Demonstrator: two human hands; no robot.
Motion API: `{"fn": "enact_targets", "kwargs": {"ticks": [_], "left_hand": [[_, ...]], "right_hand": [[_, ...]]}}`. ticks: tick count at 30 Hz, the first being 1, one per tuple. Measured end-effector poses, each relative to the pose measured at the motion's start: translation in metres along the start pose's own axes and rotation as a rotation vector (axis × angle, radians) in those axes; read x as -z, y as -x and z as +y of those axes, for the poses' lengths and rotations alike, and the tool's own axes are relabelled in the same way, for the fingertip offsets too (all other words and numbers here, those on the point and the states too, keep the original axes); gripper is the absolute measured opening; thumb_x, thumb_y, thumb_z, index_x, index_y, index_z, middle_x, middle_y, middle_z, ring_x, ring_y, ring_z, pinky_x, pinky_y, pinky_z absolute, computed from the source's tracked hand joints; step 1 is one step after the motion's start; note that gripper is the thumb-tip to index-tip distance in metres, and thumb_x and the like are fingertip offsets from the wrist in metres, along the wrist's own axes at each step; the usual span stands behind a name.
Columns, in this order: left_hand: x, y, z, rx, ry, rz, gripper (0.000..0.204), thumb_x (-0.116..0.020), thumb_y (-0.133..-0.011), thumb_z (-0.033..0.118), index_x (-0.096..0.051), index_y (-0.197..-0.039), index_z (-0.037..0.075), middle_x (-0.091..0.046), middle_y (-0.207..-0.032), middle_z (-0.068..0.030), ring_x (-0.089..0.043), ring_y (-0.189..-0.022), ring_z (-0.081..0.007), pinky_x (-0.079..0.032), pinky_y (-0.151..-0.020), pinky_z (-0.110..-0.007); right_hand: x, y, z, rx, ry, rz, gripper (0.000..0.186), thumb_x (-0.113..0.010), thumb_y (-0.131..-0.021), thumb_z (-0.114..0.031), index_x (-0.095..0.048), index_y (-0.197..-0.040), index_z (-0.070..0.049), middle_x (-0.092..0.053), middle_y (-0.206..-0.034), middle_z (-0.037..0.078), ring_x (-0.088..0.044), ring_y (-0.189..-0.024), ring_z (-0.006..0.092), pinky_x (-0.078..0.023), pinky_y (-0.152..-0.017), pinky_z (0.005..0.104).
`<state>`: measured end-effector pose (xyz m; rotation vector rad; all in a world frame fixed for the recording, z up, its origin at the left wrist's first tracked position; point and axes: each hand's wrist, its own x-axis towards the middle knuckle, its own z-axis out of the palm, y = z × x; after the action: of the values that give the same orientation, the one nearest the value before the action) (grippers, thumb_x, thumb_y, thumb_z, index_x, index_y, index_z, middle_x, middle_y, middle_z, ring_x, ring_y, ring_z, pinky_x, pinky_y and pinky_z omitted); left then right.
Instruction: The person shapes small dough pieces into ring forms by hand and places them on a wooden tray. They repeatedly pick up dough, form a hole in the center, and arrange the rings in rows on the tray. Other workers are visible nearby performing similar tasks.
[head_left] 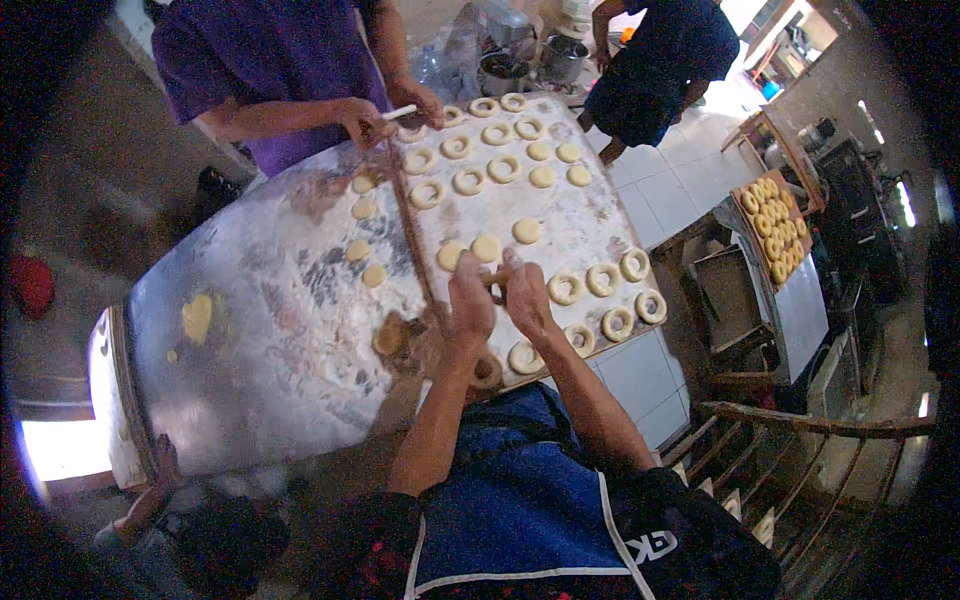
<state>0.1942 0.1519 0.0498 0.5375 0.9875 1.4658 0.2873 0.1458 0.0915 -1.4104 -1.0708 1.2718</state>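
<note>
My left hand [472, 302] and my right hand [525, 297] meet over the near part of a floured board [590, 215]. Between their closed fingers is a piece of dough [494, 282], mostly hidden and in shadow. Just beyond my fingertips lie round dough discs [485, 248], with another disc [526, 231] a little to the right. Shaped dough rings [603, 280] sit to the right of my right hand. One ring [485, 372] lies in shade beneath my left forearm. More rings [468, 181] stand in rows on the board's far half.
A metal table [240, 400] dusted with flour extends left, with dough discs [358, 250] on it. Across it, a person in purple [270, 70] handles a pale stick [400, 112]. Another person [665, 75] stands behind. At right are a tray of rings [775, 225] and a wooden rack [800, 440].
</note>
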Motion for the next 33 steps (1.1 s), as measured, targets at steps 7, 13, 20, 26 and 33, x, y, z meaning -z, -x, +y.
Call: {"fn": "enact_targets", "kwargs": {"ticks": [7,13,20,26,33], "left_hand": [[-0.088,-0.024,-0.065,-0.079,-0.447,-0.117,0.036,-0.039,-0.101,0.037,-0.054,-0.092,0.005,-0.059,-0.08,-0.01,-0.057,-0.066,-0.025,-0.045,-0.055,-0.038],[-0.156,-0.053,-0.106,-0.363,-0.777,-0.212,0.041,-0.041,-0.099,0.032,-0.056,-0.111,-0.004,-0.06,-0.098,-0.0244,-0.059,-0.084,-0.0356,-0.046,-0.075,-0.047],[-0.235,-0.072,-0.071,-0.006,-1.554,-0.263,0.038,-0.043,-0.096,0.029,-0.052,-0.124,0.004,-0.057,-0.124,-0.0202,-0.053,-0.115,-0.0428,-0.043,-0.097,-0.053],[-0.138,-0.039,-0.027,-0.542,-1.849,0.027,0.038,-0.059,-0.086,0.018,-0.055,-0.123,0.011,-0.059,-0.121,-0.0142,-0.056,-0.113,-0.0334,-0.046,-0.089,-0.051],[-0.045,-0.037,0.013,-0.504,-2.223,0.15,0.027,-0.061,-0.087,0.02,-0.061,-0.109,0.004,-0.062,-0.111,-0.0178,-0.059,-0.105,-0.0356,-0.044,-0.086,-0.05]], "right_hand": [[0.113,-0.034,0.016,0.144,0.036,0.06,0.066,-0.042,-0.1,-0.051,-0.057,-0.067,0.003,-0.049,-0.059,0.008,-0.047,-0.056,0.0155,-0.04,-0.052,0.0357],[0.211,-0.08,0.011,0.614,0.367,-0.052,0.033,-0.066,-0.084,-0.03,-0.064,-0.086,0.004,-0.062,-0.072,0.006,-0.057,-0.064,0.0167,-0.046,-0.06,0.0335],[0.264,-0.138,0.028,0.092,0.944,0.11,0.05,-0.08,-0.073,-0.027,-0.06,-0.112,-0.002,-0.067,-0.089,0.018,-0.065,-0.084,0.0356,-0.052,-0.075,0.044],[0.24,-0.129,0.037,0.338,0.954,0.149,0.05,-0.07,-0.08,-0.022,-0.053,-0.122,0.001,-0.061,-0.104,0.023,-0.058,-0.101,0.0405,-0.046,-0.087,0.0495],[0.088,-0.128,0.061,0.906,0.947,-0.037,0.028,-0.059,-0.082,-0.013,-0.064,-0.106,0.0,-0.064,-0.112,0.022,-0.059,-0.108,0.0364,-0.047,-0.093,0.0465]]}}
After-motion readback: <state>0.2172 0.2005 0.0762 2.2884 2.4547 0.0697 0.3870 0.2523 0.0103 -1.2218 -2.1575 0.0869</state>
